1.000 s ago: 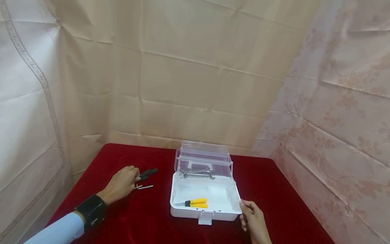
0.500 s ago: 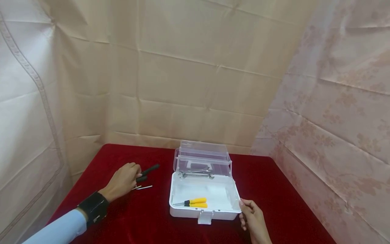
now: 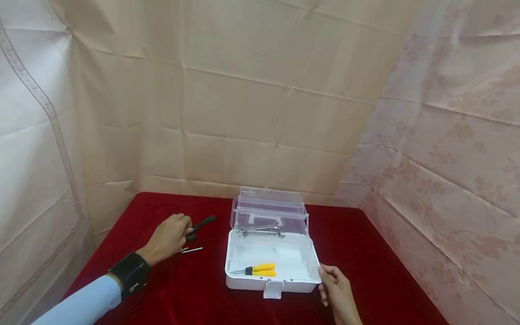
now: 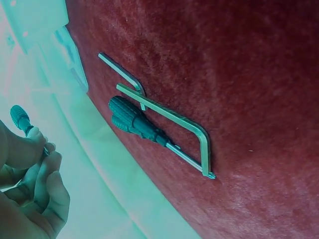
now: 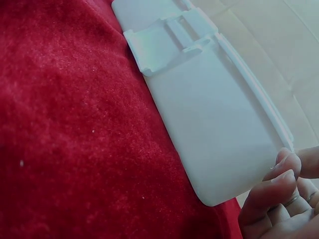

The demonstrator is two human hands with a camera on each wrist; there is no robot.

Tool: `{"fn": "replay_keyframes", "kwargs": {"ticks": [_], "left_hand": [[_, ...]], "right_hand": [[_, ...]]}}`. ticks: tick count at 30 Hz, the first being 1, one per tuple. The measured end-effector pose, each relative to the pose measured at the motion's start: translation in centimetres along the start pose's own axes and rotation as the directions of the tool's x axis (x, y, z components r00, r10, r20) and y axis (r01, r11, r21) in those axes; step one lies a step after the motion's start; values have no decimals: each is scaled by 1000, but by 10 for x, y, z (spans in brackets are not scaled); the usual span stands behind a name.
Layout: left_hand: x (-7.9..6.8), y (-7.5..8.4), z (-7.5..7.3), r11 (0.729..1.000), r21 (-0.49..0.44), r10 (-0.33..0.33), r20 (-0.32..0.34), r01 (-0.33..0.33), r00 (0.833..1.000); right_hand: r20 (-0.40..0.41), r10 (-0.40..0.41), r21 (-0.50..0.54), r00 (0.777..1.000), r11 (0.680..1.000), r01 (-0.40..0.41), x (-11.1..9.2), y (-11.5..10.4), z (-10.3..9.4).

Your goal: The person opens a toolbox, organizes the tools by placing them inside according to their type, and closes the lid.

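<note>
My left hand (image 3: 168, 239) is raised over the left of the table, pinching a screwdriver (image 4: 20, 118) with a dark handle, near where handle meets shaft. Beneath it on the cloth lie a dark-handled screwdriver (image 4: 133, 117), with what looks like another handle against it, and two L-shaped hex keys, one larger (image 4: 172, 114) and one smaller (image 4: 119, 68). My right hand (image 3: 339, 291) grips the near right corner of an open white toolbox (image 3: 248, 283) between thumb and fingers. Inside the box lie two yellow-handled screwdrivers (image 3: 262, 270); wrenches (image 3: 261, 232) rest along its back edge.
The toolbox's clear lid (image 3: 270, 203) is tipped back behind it. A front latch (image 3: 273, 290) hangs down. Red cloth (image 3: 195, 293) covers the table, and pale curtains (image 3: 252, 104) enclose the back and sides.
My left hand has moved slightly right and up, and the screwdriver in it has separated from the dark handle below. The right hand stays at the toolbox corner.
</note>
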State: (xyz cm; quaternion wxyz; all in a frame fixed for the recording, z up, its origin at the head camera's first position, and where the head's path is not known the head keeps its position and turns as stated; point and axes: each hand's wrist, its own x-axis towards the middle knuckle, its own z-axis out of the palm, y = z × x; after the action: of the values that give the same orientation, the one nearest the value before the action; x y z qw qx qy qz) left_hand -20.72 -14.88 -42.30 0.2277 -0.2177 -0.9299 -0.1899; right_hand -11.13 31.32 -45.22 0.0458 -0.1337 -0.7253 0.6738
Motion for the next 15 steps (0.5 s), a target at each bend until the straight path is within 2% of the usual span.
{"fn": "replay_keyframes", "kwargs": {"ticks": [15], "left_hand": [[11,6,3,1000,16,7,1,-8,1000]], "right_hand": [[9,-10,17,1000,1000,10,-1,0,0]]}}
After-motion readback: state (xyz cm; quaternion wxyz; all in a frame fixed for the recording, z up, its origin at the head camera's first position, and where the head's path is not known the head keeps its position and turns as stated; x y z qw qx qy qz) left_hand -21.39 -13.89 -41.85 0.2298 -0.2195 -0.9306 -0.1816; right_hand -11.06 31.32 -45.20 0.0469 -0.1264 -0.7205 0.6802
